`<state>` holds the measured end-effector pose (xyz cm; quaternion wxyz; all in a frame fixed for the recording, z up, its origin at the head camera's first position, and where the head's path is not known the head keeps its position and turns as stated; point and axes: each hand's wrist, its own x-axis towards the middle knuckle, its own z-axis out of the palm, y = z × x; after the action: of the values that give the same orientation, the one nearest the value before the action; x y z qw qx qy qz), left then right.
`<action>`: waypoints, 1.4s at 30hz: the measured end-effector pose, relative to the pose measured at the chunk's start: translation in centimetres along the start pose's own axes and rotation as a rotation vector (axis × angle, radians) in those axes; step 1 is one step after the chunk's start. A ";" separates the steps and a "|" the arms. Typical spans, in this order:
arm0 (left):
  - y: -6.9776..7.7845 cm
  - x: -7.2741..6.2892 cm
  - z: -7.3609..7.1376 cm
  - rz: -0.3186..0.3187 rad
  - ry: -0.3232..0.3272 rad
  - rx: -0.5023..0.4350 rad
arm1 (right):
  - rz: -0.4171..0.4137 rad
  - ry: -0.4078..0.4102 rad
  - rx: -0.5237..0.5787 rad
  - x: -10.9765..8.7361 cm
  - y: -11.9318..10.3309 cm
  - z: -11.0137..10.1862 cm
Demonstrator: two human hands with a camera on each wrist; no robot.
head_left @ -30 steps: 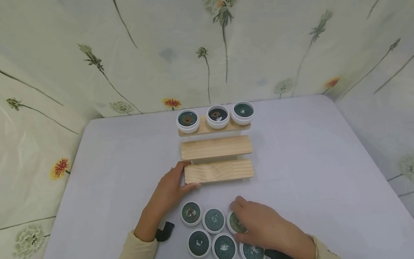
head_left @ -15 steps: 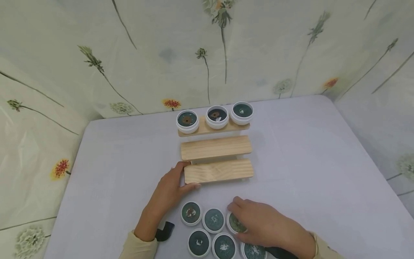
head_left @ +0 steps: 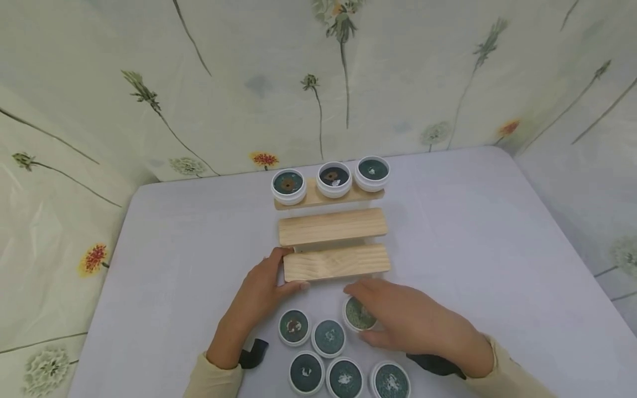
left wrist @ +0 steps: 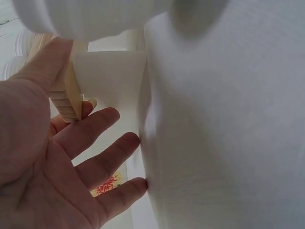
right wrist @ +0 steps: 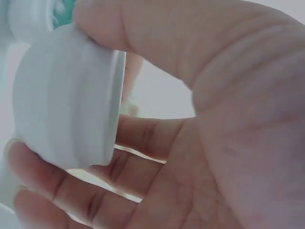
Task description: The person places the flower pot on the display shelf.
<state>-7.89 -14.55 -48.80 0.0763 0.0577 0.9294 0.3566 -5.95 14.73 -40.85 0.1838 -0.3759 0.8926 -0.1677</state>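
Observation:
My right hand (head_left: 410, 318) grips a small white round pot (head_left: 359, 314) with a mossy green top, by its sides. In the right wrist view, thumb and fingers bracket the white pot (right wrist: 66, 100). My left hand (head_left: 259, 290) holds the left end of the front step (head_left: 337, 263) of a pale wooden tiered stand, thumb at its front edge and index finger behind. The left wrist view shows the step's end (left wrist: 71, 93) between thumb and fingers, other fingers spread towards the tablecloth. Similar pots stand below, among them a teal-topped pot (head_left: 329, 338) and a dark green-topped pot (head_left: 306, 373).
Three white pots, including a brown-and-green one (head_left: 288, 186), stand on the back step (head_left: 318, 200). Between it and the front step lies the middle step (head_left: 333, 226). A white cloth (head_left: 473, 249) covers the table, and a flowered sheet (head_left: 224, 110) hangs behind.
My right hand has moved the mossy green pot forward, away from the other pots and towards the stand, uncovering the pot at lower right. My left hand has stayed on the front step.

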 end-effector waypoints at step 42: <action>-0.2 0.2 -0.1 0.023 0.002 -0.003 | 0.014 0.650 0.251 12.5 -0.1 -1.2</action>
<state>-8.14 -14.70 -48.85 0.0715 0.0677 0.9283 0.3586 -14.54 5.68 -42.24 -0.0639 -0.2711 0.8795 -0.3858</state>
